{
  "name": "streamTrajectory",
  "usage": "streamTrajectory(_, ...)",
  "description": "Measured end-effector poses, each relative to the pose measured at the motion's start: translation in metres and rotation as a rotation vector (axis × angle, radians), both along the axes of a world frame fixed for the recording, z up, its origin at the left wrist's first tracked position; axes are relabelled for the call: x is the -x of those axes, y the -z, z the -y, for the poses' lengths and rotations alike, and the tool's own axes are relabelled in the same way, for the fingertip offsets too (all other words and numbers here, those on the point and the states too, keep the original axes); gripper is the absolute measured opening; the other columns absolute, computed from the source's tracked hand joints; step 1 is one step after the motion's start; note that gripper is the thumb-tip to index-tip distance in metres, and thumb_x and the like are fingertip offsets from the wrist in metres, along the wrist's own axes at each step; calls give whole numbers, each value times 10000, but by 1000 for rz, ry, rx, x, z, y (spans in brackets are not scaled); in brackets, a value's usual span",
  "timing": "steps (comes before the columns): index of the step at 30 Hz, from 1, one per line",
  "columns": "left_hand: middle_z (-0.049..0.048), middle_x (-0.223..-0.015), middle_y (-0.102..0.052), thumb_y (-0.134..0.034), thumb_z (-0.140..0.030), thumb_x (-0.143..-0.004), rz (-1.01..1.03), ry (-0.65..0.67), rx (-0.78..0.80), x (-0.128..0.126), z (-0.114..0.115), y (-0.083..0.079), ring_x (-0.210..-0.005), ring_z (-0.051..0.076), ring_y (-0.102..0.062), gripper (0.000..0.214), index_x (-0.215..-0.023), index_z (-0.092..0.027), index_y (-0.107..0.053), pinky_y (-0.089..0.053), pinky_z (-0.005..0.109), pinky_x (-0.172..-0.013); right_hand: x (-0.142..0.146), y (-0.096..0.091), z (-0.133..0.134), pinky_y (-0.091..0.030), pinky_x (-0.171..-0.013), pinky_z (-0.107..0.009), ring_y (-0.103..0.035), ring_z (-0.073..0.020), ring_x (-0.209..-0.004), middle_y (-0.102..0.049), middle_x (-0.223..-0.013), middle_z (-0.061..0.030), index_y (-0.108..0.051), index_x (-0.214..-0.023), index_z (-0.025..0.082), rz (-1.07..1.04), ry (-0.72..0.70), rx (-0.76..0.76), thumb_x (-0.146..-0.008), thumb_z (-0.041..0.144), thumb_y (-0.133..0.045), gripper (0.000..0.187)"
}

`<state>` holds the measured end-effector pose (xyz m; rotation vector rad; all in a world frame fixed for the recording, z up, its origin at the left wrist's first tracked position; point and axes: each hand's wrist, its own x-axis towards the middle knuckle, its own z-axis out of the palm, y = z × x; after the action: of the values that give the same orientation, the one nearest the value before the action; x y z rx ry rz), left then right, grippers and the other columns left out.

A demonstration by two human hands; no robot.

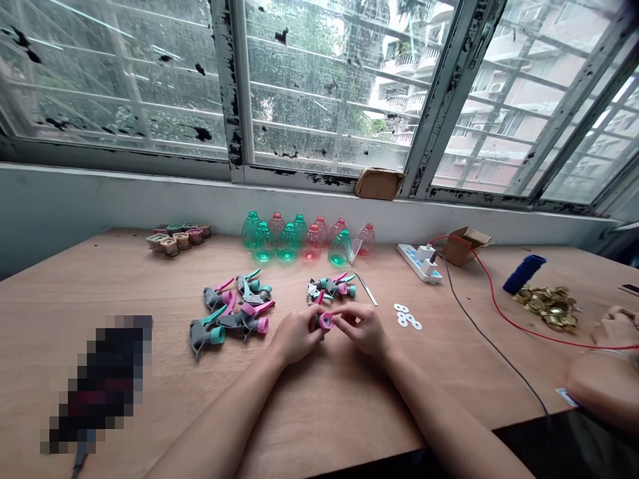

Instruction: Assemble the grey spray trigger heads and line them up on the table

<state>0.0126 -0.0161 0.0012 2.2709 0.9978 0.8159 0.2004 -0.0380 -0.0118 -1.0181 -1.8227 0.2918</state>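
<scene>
My left hand (296, 338) is wrapped round a spray trigger head with a pink collar (326, 321), its open end facing me. At the right rim of that collar, the thumb and fingertips of my right hand (363, 327) are pinched together; whatever they hold is too small to make out. Several grey trigger heads with pink or teal levers and collars (242, 320) lie left of my hands. More trigger heads (335, 287) lie just beyond them. White ring washers (407, 317) are scattered to the right, and metal tweezers (367, 290) rest behind my right hand.
Green and red clear bottles (288, 243) stand along the wall. A power strip (419, 263) with a red and a dark cable lies right. Beyond are a blue roll (524, 274), gold-coloured parts (549, 309) and another person's arm (606, 382). Small containers (178, 238) sit back left.
</scene>
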Motion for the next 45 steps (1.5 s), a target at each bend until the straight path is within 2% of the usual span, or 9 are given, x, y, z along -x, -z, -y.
streamTrajectory(6,-13,-705,-641,-497,-239,-846,123,44,1,1,1,-2,-615,118,-552,199,-1014,-198,-594,-394,210,-608,-3,4,-3,-338,-446,-216,-415,-82,-464,-581,-576,-4,-710,-833,146,-96,33,24,-819,348,-611,226)
streamTrajectory(11,-22,-651,-633,-541,-251,-822,77,26,-28,1,0,-1,-551,107,-515,177,-976,-193,-608,-359,202,-558,-4,2,0,-353,-469,-224,-434,-93,-485,-580,-597,-9,-708,-834,155,-90,32,-20,-822,325,-608,197)
streamTrajectory(15,-31,-613,-608,-550,-248,-806,24,12,-51,2,0,0,-523,105,-491,169,-948,-206,-630,-328,203,-529,-2,-4,7,-351,-511,-232,-451,-100,-504,-537,-577,9,-722,-878,193,78,-63,-92,-811,294,-624,155)
streamTrajectory(18,-27,-633,-611,-580,-220,-763,-19,-3,-75,2,-1,1,-550,112,-509,170,-921,-212,-642,-333,207,-544,0,-5,7,-350,-528,-233,-472,-98,-505,-569,-594,2,-726,-870,204,203,-104,-91,-829,275,-599,151)
streamTrajectory(25,-14,-660,-636,-594,-250,-751,-71,-23,-84,4,-2,3,-574,126,-532,156,-888,-215,-660,-344,217,-551,0,-1,2,-348,-525,-216,-478,-90,-490,-586,-572,10,-727,-890,205,255,-105,-74,-834,290,-598,165)
streamTrajectory(30,-7,-693,-648,-522,-303,-824,12,-214,-109,8,-12,0,-597,138,-548,229,-992,-211,-648,-375,222,-565,-2,2,0,-373,-546,-205,-478,-85,-480,-577,-556,26,-695,-1033,197,190,-31,-93,-829,295,-594,248)
streamTrajectory(35,49,-932,-684,-454,-257,-860,93,-365,-144,12,-22,3,-806,187,-605,291,-1086,-198,-628,-445,268,-726,-2,6,-2,-356,-530,-205,-479,-83,-468,-580,-523,20,-726,-849,194,284,10,32,-823,285,-588,167)
streamTrajectory(40,57,-989,-654,-462,-242,-860,46,-440,-166,9,-31,9,-858,199,-603,287,-1108,-195,-598,-449,288,-759,1,8,-6,-371,-549,-194,-521,-87,-515,-633,-583,19,-722,-812,214,387,-87,152,-798,263,-604,129)
streamTrajectory(45,64,-1093,-613,-430,-268,-889,-46,-464,-173,3,-48,9,-935,197,-595,302,-1151,-219,-571,-455,278,-764,-1,5,-8,-370,-549,-194,-524,-86,-519,-653,-620,19,-721,-937,229,351,-72,202,-803,295,-608,188)
